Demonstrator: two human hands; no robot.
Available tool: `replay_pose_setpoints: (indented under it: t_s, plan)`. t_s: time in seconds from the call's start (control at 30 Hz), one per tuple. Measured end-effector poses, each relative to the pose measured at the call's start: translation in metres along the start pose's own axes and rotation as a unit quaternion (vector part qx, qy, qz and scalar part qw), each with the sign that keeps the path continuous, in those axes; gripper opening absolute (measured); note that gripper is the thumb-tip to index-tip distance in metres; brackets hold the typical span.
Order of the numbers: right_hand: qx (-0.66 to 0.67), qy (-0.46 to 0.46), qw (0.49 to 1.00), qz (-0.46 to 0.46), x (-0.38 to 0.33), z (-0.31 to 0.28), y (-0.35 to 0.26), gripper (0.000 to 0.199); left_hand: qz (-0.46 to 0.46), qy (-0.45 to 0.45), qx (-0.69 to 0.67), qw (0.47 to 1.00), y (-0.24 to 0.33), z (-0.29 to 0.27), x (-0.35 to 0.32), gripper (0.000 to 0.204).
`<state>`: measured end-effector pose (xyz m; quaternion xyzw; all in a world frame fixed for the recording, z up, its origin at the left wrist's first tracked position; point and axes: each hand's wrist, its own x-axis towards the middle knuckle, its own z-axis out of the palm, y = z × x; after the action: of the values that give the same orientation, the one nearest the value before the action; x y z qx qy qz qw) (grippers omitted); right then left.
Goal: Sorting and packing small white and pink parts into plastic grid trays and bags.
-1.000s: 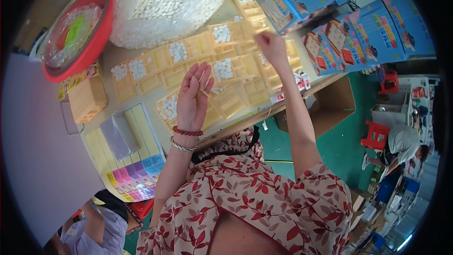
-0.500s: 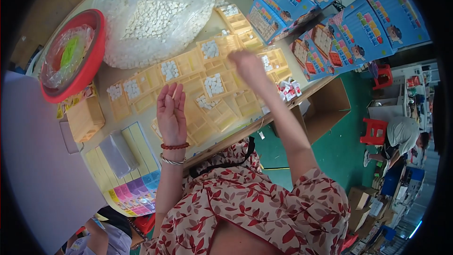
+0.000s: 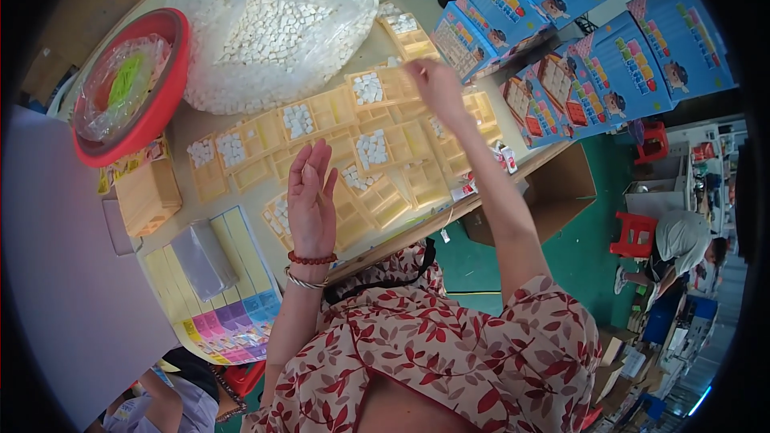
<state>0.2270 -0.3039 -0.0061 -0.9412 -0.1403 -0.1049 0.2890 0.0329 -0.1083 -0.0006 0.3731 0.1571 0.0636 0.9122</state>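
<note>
My left hand (image 3: 311,207) is turned palm up over the near trays, its fingers stretched out and slightly cupped; nothing large lies in it. Farther off and to the right, my right hand (image 3: 438,95) hovers above a yellow compartment tray (image 3: 399,85) with its fingers drawn together. Whatever they hold, if anything, is hidden. Several such trays lie side by side and overlapping on the table, many with small white blocks (image 3: 371,148) in one compartment. A big clear plastic bag (image 3: 341,40) full of the same white blocks sits behind them.
Left of the bag, a red basin (image 3: 178,52) holds clear plastic and something green. A wooden box (image 3: 150,196) and a grey plastic case (image 3: 200,261) stand at the left. Blue printed boxes (image 3: 626,72) line the right side. An open carton (image 3: 561,192) stands below the table edge.
My right hand has moved a little away from me and to the right. My left hand has shifted slightly right, still palm up. The whole view has shifted slightly.
</note>
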Motion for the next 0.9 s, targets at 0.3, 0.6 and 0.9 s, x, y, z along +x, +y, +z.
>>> replay_pose_setpoints:
  t_s: [0.3, 0.6, 0.9]
  plan:
    - [0.552, -0.217, 0.793, 0.135, -0.148, 0.011, -0.095, 0.015, 0.001, -0.059, -0.025, 0.998, -0.029, 0.023, -0.010, 0.034]
    - [0.154, -0.003, 0.984, 0.086, -0.038, 0.009, 0.004, 0.015, 0.018, -0.007, 0.046, 0.999, -0.002, 0.021, -0.011, 0.039]
    - [-0.095, -0.002, 0.994, 0.048, 0.004, 0.030, 0.035, 0.028, 0.081, 0.048, 0.119, 0.988, 0.038, -0.023, -0.038, 0.024]
